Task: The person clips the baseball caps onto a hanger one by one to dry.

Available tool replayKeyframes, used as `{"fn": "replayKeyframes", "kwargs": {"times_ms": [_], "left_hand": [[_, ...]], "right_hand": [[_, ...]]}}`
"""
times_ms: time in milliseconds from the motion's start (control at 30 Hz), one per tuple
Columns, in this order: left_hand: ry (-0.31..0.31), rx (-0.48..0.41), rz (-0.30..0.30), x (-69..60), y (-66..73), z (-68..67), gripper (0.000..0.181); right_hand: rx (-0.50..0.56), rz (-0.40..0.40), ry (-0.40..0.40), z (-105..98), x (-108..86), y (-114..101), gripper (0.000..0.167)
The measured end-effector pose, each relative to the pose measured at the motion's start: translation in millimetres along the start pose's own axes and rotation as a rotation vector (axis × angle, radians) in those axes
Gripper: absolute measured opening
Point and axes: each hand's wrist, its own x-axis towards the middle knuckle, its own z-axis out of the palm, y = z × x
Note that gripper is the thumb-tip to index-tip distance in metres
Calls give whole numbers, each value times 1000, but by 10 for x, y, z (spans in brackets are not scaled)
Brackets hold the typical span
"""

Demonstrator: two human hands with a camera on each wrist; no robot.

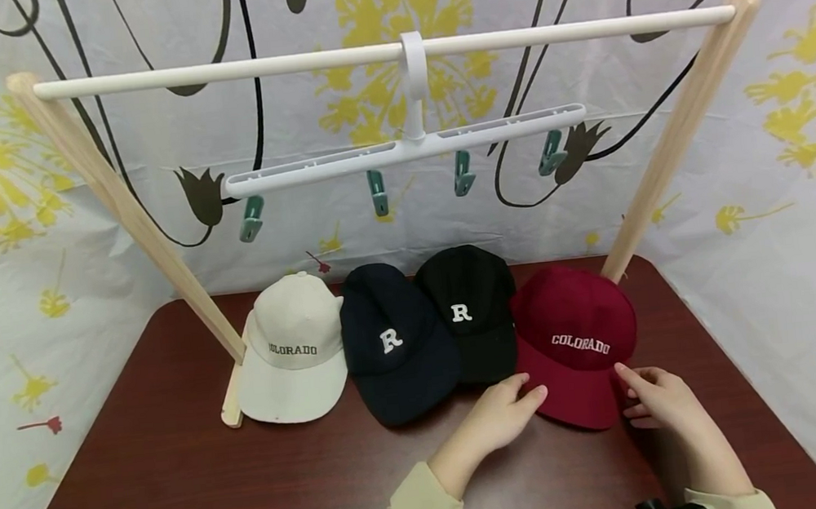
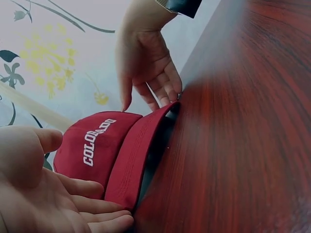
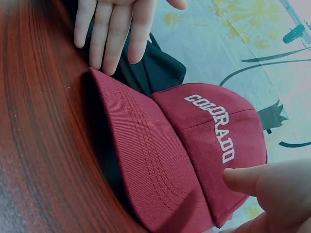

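Observation:
A dark red baseball cap with white COLORADO lettering lies on the table, its brim toward me. My left hand is at the left side of the brim, its fingers fairly straight; in the left wrist view these fingers lie along the brim's edge. On the cap's other side is my right hand, thumb by the crown and fingers beside the brim. In the right wrist view the right thumb overlaps the crown near the lettering. Whether the right fingers touch the cap is hidden there.
Left of the red cap lie a black cap, a navy cap and a cream cap. Above them a white hanger with several green clips hangs from the white rod of a wooden rack. Its post stands behind the red cap.

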Motion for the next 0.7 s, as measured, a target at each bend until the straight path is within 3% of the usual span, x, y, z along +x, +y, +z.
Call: {"fn": "replayKeyframes", "kwargs": {"times_ms": [700], "left_hand": [[-15,-55,-33,41,-25,62,60]], "right_hand": [[-48,3,-17,30,25,-3,84]]}}
